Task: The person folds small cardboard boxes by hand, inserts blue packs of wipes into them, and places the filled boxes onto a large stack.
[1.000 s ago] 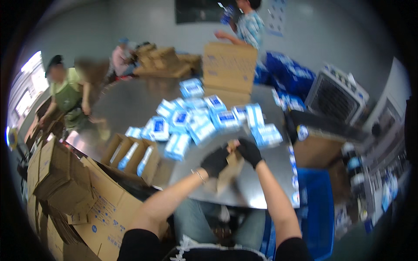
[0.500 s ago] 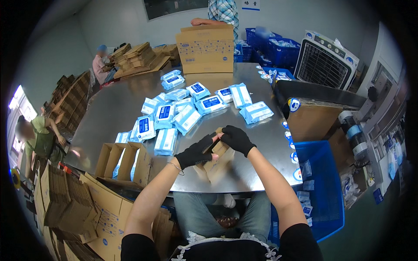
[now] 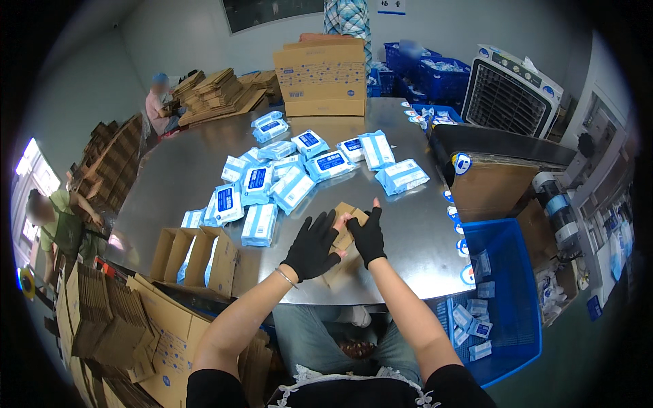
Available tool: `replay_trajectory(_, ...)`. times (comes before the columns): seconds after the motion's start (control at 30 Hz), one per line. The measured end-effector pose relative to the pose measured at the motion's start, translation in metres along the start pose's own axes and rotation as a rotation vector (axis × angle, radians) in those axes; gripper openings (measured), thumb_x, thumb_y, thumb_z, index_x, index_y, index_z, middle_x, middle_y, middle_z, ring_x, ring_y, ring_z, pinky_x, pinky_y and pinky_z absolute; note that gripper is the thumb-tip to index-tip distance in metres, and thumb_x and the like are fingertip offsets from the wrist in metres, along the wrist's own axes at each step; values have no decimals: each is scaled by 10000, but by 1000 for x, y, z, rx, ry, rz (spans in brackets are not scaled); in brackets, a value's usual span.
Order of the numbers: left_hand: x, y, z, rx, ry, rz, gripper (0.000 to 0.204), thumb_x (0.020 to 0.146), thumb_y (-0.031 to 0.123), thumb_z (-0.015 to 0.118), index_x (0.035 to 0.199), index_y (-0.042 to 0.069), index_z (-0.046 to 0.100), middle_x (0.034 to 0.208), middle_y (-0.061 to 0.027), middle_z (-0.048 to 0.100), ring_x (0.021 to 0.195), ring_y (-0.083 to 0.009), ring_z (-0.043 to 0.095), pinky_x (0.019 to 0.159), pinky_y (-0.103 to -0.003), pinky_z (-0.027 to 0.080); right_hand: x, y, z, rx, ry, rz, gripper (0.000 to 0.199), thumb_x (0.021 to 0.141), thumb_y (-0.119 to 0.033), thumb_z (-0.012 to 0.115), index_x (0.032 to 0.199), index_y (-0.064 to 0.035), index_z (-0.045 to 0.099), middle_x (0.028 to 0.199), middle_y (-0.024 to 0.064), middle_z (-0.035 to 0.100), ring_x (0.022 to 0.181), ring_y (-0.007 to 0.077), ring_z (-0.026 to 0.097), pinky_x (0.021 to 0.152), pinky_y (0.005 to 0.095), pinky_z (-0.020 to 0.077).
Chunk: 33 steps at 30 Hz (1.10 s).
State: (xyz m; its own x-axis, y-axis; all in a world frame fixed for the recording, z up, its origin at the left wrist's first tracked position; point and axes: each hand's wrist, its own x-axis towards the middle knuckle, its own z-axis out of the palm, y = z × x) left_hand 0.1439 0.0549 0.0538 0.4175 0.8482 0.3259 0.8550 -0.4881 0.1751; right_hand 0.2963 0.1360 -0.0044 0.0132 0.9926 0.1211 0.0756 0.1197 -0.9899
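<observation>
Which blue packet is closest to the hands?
The blue packet lying at the near end of the pile, just left of the left hand; the other packets sit farther back on the table.

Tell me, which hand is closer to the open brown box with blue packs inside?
Left. The left hand is just right of the open box; the right hand is farther right.

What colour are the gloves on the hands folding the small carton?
Black, fingertips bare, on both hands; head view.

Packets (image 3: 294,178) lay on the table (image 3: 170,178), behind the hands; an open carton (image 3: 197,255) left, a crate (image 3: 507,289) right.
</observation>
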Motion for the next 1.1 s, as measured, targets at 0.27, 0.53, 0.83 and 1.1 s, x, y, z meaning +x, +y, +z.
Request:
replay_trajectory(0.27,-5,-1,6,18,-58,-18,921,695,570,693,1422,96,382,1461,-320,257,1317,-514,288,1047,-571,272,-31,23,24,30,83,57,800,816,-269,694,1426,-23,240,1359,237,394,1245,355,441,1031,393,377)
replay_trajectory(0.53,5,37,13,166,-40,-350,780,776,426,634,1446,138,356,1492,-210,307,1253,-414,420,933,-528,393,-27,-4,25,-124,158,39,758,834,-362,671,1379,6,293,1261,277,478,1103,376,548,933,421,454)
replay_trajectory(0.83,5,13,21,-605,562,-301,787,861,274,613,1490,34,206,1528,-225,211,1395,-378,253,1117,-395,261,-1,124,-67,538,-484,-71,763,849,-498,653,1417,-86,354,1381,109,454,1232,232,467,984,385,407)
replay_trajectory(1.1,-83,9,102,-2242,147,-752,477,958,246,516,1364,53,356,1348,-148,458,1204,-233,475,1049,-371,355,-7,-80,-57,-576,-679,-713,412,650,-323,809,999,-152,673,1252,149,529,1127,323,535,926,423,452)
